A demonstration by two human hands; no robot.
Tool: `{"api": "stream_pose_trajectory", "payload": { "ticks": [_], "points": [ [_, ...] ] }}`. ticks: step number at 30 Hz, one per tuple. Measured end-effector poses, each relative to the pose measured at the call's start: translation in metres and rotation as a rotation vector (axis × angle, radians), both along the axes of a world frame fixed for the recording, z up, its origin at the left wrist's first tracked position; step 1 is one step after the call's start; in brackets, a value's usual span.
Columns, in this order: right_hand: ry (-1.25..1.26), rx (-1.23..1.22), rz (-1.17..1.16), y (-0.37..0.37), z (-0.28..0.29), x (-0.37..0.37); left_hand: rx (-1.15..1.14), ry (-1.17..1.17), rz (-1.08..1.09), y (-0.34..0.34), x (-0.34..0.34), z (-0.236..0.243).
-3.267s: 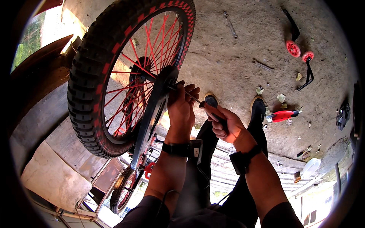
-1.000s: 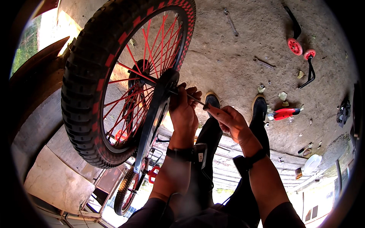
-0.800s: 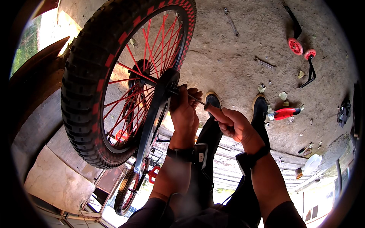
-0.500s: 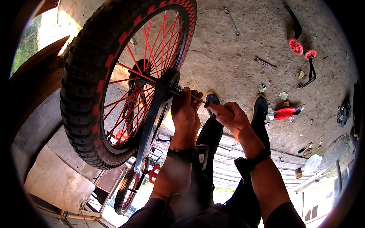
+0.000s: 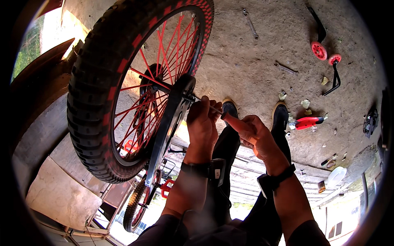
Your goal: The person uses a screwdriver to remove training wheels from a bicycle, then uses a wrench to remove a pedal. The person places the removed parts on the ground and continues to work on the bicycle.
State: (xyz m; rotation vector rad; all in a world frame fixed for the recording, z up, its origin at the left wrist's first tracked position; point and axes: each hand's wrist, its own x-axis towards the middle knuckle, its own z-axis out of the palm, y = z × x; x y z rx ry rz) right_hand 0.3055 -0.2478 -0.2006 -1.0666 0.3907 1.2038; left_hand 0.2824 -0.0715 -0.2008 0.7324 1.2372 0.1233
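Observation:
A bicycle stands upside down at the left, its near wheel (image 5: 88,106) showing a knobbly black tyre and red spokes. A dark chain guard (image 5: 163,133) runs down from the axle. My left hand (image 5: 202,127) is closed at the axle end, fingertips pinching a slim metal wrench (image 5: 215,110) that reaches toward the right. At its outer end, my right hand (image 5: 252,133) has its fingers curled, with one finger pressed against the dark tip. The wrench's inner end, by the axle nut (image 5: 189,97), is partly hidden behind my left fingers.
Two more wrenches, one upper (image 5: 250,24) and one lower (image 5: 286,68), lie on the dirt floor. Training wheels with red rims (image 5: 319,50) are at the upper right. A red-and-black piece (image 5: 308,122) lies beside my right shoe (image 5: 280,115). The bicycle's other wheel (image 5: 135,207) is farther below.
My right hand has shifted slightly down and its fingers have changed shape around the wrench's end. The bicycle wheel has moved slightly right in view. My left hand stays at the axle.

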Motion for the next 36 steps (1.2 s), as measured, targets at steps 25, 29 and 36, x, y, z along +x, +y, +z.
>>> {"api": "stream_pose_trajectory", "payload": {
  "ticks": [25, 29, 36],
  "points": [
    [0.345, 0.091, -0.044, -0.015, 0.005, 0.008, -0.06, 0.023, 0.05, -0.01, 0.008, 0.015],
    [0.182, -0.013, -0.013, -0.008, 0.007, 0.003, -0.023, -0.018, -0.05, -0.004, -0.009, 0.0],
    [0.466, 0.227, -0.152, -0.013, 0.008, 0.015, -0.068, -0.033, 0.067, -0.011, 0.007, 0.017]
  ]
}}
